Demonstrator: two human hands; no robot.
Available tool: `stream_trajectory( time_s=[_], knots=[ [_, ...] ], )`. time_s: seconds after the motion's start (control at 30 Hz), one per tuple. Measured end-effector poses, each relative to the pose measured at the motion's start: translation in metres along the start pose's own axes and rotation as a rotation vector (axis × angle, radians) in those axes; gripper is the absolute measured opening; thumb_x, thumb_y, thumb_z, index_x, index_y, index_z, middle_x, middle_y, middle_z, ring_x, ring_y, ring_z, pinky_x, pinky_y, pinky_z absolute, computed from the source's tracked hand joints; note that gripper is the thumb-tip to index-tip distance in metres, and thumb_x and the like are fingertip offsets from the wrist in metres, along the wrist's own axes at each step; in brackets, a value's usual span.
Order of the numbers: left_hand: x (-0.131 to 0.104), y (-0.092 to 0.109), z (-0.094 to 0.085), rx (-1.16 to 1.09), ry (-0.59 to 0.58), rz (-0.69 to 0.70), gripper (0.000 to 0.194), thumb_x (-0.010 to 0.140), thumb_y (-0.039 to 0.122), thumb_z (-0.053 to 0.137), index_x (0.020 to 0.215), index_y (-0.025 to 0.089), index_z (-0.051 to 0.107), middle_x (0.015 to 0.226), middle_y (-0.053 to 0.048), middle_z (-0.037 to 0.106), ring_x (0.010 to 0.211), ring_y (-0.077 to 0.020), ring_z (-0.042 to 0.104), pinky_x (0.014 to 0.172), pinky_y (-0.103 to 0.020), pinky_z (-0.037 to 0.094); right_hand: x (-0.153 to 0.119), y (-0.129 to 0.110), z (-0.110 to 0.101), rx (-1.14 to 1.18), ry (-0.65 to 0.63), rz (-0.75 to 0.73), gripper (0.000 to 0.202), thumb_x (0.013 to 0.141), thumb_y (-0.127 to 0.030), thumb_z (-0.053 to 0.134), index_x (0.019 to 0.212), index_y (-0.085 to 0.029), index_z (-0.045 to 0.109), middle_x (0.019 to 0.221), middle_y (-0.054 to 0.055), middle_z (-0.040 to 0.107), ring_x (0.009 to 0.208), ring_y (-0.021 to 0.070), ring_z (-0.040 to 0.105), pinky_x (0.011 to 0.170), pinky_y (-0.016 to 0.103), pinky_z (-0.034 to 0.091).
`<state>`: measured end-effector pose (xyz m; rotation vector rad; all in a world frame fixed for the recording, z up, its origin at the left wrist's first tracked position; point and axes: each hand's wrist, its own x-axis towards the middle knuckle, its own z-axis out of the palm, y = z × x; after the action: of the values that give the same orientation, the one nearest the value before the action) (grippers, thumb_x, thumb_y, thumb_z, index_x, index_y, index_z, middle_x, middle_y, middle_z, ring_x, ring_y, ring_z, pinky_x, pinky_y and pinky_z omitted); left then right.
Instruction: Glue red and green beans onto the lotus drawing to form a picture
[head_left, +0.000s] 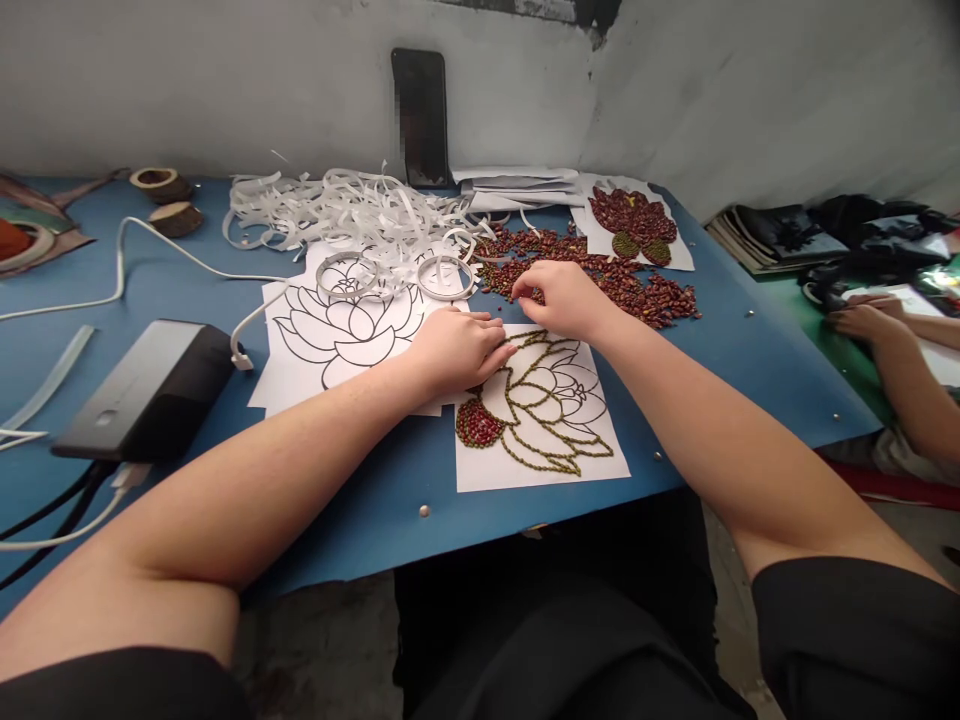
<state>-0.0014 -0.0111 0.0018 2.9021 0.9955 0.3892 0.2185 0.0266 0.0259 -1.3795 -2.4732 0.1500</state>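
My left hand lies flat, fingers stretched out, over the upper left corner of a white sheet with a lotus outline. Green beans are set along many of the drawn lines, and a round patch of red beans edged in green sits at the lower left. Just above the sheet, my right hand is closed in a pinch at the near edge of a pile of reddish-brown beans. Whatever its fingertips hold is too small to make out.
Left of the sheet lie printed lotus drawings with two tape rings on top. Behind are white paper strips, a phone and a finished bean flower. A black power block with cables stands left. Another person's hand is at right.
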Motion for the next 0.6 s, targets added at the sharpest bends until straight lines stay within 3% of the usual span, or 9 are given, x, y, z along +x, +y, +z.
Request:
stream_trajectory(
  time_s=[0.37,0.5,0.6],
  knots=[
    [0.0,0.0,0.0,0.022,0.001,0.019,0.047,0.108,0.043,0.036,0.097,0.019,0.074,0.102,-0.009,0.078,0.102,-0.0266,0.073,0.071,-0.037,0.048,0.028,0.002,0.028,-0.156,-0.028,0.06,0.015,0.087,-0.018,0.06,0.087,-0.017,0.075,0.094,0.014,0.074,0.088,0.0279,0.063,0.08,0.04,0.048],
    [0.001,0.0,0.0,0.009,-0.009,0.012,0.046,0.107,0.043,0.036,0.098,0.018,0.074,0.102,-0.01,0.078,0.103,-0.0276,0.074,0.071,-0.037,0.047,0.032,-0.006,0.025,-0.201,-0.073,0.073,0.017,0.091,-0.015,0.056,0.094,-0.015,0.073,0.103,0.017,0.073,0.089,0.0281,0.063,0.082,0.041,0.047],
    [0.001,0.0,-0.001,0.002,-0.013,0.001,0.047,0.107,0.044,0.036,0.098,0.018,0.074,0.102,-0.01,0.077,0.102,-0.0281,0.074,0.072,-0.038,0.048,0.018,-0.006,0.012,-0.104,-0.026,0.004,0.015,0.093,-0.016,0.055,0.092,-0.016,0.07,0.1,0.015,0.072,0.091,0.027,0.063,0.083,0.039,0.047]
  ],
)
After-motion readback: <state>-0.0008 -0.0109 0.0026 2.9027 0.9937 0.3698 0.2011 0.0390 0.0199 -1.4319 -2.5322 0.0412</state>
